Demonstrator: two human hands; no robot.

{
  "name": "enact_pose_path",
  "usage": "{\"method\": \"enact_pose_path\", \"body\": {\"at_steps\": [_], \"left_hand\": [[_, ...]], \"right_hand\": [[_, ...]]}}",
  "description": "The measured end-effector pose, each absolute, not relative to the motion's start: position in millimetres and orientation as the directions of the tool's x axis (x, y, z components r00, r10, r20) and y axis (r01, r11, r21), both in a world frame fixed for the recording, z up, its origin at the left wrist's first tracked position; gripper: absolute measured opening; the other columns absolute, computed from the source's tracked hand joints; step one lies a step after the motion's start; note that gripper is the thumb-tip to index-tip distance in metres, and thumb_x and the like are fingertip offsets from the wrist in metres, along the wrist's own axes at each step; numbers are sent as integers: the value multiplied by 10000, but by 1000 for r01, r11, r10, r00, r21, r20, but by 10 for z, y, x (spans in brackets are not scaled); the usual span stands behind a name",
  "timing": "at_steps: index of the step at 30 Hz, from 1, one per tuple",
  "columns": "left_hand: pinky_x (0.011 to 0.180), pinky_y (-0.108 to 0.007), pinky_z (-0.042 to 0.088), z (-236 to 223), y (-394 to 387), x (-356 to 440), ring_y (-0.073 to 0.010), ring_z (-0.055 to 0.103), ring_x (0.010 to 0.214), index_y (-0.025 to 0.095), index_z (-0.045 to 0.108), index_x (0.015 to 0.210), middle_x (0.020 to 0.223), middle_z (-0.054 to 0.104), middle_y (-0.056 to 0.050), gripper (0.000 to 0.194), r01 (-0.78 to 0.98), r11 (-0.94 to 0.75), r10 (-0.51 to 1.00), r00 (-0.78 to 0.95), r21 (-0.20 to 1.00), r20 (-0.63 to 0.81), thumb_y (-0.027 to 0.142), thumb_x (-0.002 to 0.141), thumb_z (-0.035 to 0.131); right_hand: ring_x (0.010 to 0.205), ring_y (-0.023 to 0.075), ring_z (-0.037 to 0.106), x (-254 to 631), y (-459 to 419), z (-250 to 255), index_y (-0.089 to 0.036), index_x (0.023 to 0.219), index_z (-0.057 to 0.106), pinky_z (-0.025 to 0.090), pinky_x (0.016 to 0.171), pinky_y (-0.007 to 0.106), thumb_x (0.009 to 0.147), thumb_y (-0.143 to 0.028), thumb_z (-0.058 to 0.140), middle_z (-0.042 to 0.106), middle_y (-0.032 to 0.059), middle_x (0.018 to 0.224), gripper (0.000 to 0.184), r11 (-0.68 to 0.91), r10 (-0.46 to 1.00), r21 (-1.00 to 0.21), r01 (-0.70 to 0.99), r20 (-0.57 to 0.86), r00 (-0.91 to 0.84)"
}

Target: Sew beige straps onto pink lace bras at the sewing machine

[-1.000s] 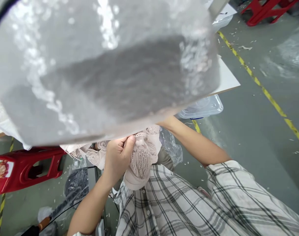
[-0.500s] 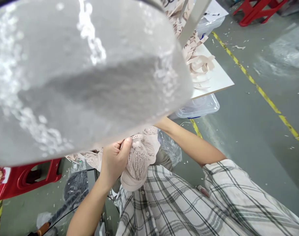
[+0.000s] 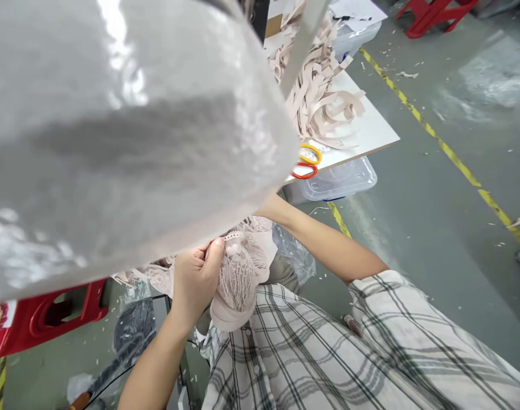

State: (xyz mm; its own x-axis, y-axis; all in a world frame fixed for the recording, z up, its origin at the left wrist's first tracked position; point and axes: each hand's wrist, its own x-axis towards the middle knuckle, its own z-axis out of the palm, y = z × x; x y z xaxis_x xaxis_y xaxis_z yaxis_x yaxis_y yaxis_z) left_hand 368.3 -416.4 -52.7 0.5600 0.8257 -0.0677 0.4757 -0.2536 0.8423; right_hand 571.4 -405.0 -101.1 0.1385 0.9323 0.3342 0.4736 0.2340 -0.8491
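My left hand [image 3: 200, 276] pinches the edge of a pale pink lace garment piece [image 3: 239, 279], thumb on top beside a dotted trim. The piece hangs over the lap, with a smooth rounded part at its lower end. My right forearm [image 3: 315, 236] reaches in under a large, blurred, shiny grey machine body [image 3: 135, 159]. That body hides my right hand, so its fingers do not show. More pink lace fabric [image 3: 157, 276] lies to the left of my left hand.
On the white tabletop [image 3: 371, 122] lie pink fabric strips [image 3: 313, 85] and scissors [image 3: 310, 162] with yellow and red handles. A clear plastic box [image 3: 345, 177] sits below. Red stools [image 3: 46, 327] stand at lower left and far right. Plastic-wrapped pedal [image 3: 134, 324] is on the floor.
The view has shifted, and the machine body appears further left. The scissors and more of the fabric strips now show. My left hand keeps its pinch on the lace.
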Motion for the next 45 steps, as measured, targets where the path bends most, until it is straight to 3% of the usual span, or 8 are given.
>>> {"method": "enact_pose_path", "body": {"at_steps": [9,15,23,34,45], "left_hand": [[649,-306,594,-538,-4172,3690,-261,712,996,233,780,1075,963,782,-37,266,517,-199,838,531,832,-129,338,922,589],[733,-353,608,-567,-4163,3681,-274,702,1033,268,778,1073,915,776,-24,247,461,-284,825,564,841,-31,326,917,596],[857,-329,590,-540,-4206,3679,-238,711,1064,227,753,1117,1120,766,-48,272,522,-365,799,601,771,-28,308,950,555],[721,-260,582,-572,-4234,3630,-203,738,950,209,754,1049,1019,786,-43,236,553,-492,797,597,672,93,267,934,557],[791,-276,578,-632,-4207,3574,-206,734,994,204,751,1035,1040,783,-45,225,561,-512,806,576,651,137,252,929,560]], "right_hand": [[817,188,583,5735,-4043,-1012,-194,697,548,548,750,368,772,-176,627,617,47,935,110,248,934,-865,436,333,130],[806,172,562,5741,-4035,-1020,-182,696,548,513,717,328,772,-184,611,616,45,924,99,280,927,-869,408,356,122],[812,130,540,5768,-4031,-1062,-157,754,569,442,708,265,782,-147,604,624,62,1033,46,330,920,-882,337,381,96],[771,112,460,5734,-4069,-1077,-174,779,559,361,691,244,780,-126,635,583,5,909,90,284,916,-881,377,366,166],[772,97,474,5720,-4040,-1131,-166,812,594,338,674,239,803,-155,649,609,11,972,57,301,901,-865,402,396,177]]}}
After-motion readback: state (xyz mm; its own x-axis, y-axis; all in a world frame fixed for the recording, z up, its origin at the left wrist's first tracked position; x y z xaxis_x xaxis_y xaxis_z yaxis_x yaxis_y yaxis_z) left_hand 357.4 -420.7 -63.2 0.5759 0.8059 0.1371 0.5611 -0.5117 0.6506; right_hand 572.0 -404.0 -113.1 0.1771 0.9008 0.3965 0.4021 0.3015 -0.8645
